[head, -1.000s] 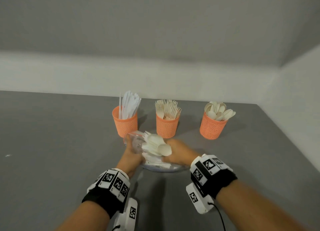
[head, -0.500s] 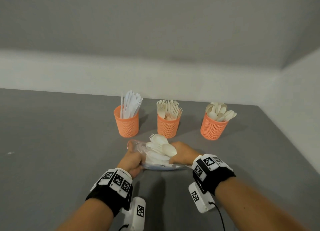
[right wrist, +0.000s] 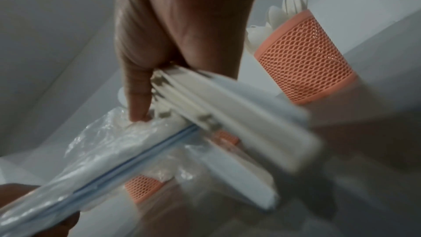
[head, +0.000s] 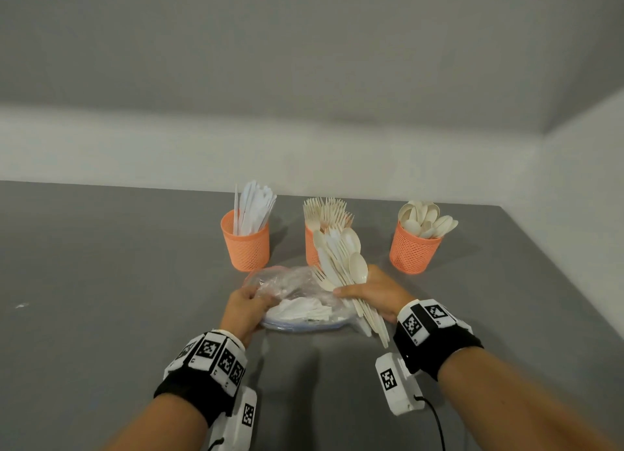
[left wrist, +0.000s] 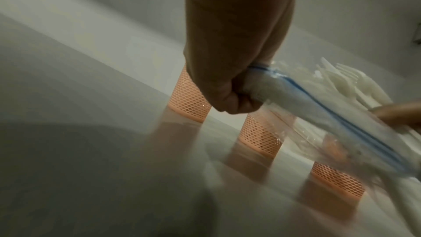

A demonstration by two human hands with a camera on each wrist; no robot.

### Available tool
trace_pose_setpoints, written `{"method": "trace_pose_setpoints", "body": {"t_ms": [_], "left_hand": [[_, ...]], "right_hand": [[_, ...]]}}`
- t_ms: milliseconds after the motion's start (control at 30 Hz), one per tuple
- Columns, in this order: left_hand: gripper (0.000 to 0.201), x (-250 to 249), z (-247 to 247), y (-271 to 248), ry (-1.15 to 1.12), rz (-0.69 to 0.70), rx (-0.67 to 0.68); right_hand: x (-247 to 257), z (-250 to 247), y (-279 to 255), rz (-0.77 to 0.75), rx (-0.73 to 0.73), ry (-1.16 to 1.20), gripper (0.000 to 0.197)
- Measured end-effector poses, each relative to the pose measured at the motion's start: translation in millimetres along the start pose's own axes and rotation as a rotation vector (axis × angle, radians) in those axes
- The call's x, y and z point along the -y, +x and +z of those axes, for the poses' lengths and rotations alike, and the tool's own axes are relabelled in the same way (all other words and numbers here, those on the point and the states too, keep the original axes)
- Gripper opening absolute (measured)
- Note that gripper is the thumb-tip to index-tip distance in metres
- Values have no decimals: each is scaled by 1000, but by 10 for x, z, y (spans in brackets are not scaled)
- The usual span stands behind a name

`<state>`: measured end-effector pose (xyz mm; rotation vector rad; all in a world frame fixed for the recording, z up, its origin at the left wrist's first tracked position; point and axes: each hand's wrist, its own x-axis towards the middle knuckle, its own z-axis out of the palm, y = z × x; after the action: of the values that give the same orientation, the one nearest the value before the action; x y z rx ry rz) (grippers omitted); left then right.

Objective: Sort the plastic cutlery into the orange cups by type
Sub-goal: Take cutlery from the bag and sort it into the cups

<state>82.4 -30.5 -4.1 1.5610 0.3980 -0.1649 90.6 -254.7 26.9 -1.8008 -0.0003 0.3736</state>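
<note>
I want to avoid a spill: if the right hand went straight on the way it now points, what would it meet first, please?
Probably the middle orange cup holding forks: the right hand and its cutlery bundle point toward it, though depth is unclear.

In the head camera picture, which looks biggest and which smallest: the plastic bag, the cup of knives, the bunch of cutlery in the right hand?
1. plastic bag, the widest.
2. bunch of cutlery, long but thin.
3. cup of knives.
The bag and bunch lie nearer the camera, so their true sizes stay unsure.
</note>
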Motion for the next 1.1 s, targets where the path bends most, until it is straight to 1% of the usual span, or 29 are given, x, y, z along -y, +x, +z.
{"method": "trace_pose_setpoints", "body": {"t_ms": [67,133,167,200,267,333,367,400,500,533,567,667,733,800,833,900,933,967,1000,1033,1067,1100], "left_hand": [[15,-9,-20,-3,17,63,-47],[20,-62,-40,-37,11,127,-30],[25,-92,-53,-49,-18,138,-32],[27,-126,-65,-49,-53,134,-59],[26,-167,-118,12,-113,74,-154],[23,-130,-166,124,-134,14,-221],[22,-98,-177,181,-101,0,-238],[25,-61,-185,225,-17,4,-244],[38,42,-182,258,464,51,-232],[42,83,-171,259,583,66,-222],[44,120,-160,258,644,66,-201],[40,166,-109,259,691,-11,-194],[43,180,-96,261,714,-35,-232],[49,169,-88,198,710,-52,-290],[51,164,-90,166,693,-66,-290],[52,74,-89,93,616,-101,-260],[55,4,-90,59,580,-119,-221],[60,-80,-85,25,593,-128,-158],[64,-162,-79,-12,671,-120,-84],[65,-233,-77,-46,781,-96,-38],[64,-289,-72,-71,870,-48,-41],[65,-356,-58,-124,907,35,-77]], "right_hand": [[-34,18,6,-10,-24,9,57],[-65,38,5,-15,-31,-15,66],[-76,44,6,-21,-24,-41,65],[-57,57,-10,-19,-10,-71,61],[-7,72,-38,-16,17,-124,53],[41,86,-44,-29,6,-152,52],[48,87,-31,-48,-31,-141,49],[77,96,-43,-69,-84,-83,46],[139,71,-55,-143,-264,151,37],[187,63,-63,-177,-309,190,34],[232,48,-69,-209,-339,229,33],[399,49,-96,-286,-366,393,24],[496,41,-111,-347,-393,485,16],[581,-19,-122,-412,-439,568,17],[609,-65,-125,-430,-453,594,19],[647,-135,-138,-444,-419,597,14],[656,-141,-156,-437,-380,586,13],[654,-134,-172,-425,-343,574,13],[643,-116,-180,-412,-310,564,13],[630,-93,-180,-397,-288,551,13],[617,-66,-173,-383,-271,534,12],[607,-35,-168,-363,-252,515,11]]}}
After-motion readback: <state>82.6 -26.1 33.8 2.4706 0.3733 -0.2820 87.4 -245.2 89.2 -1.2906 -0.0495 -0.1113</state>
